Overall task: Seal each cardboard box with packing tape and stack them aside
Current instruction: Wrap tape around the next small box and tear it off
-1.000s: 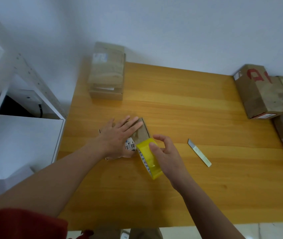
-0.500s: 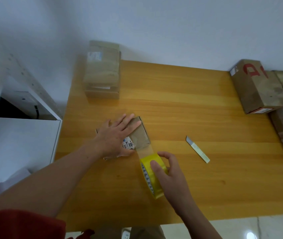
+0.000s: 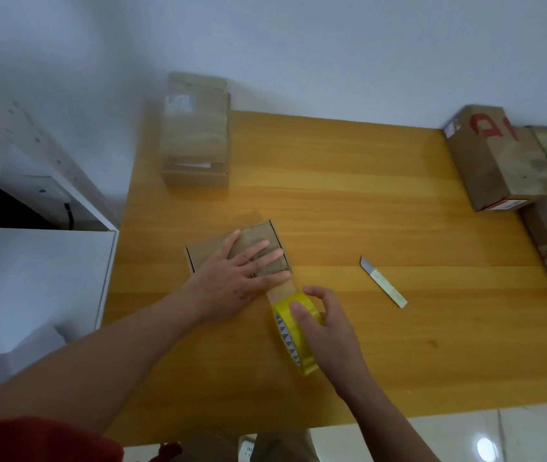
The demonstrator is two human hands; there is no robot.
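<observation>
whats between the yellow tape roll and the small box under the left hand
In the head view, a pulled-out strip of tape runs from the small box, pressed by the left hand, to the tape roll held in the right hand.

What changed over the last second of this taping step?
The right hand, gripping the tape roll, pulled it off the box toward the person, drawing out a strip. The left hand slid right across the lid, covering the label. The blade and the stacked boxes stayed put.
</observation>
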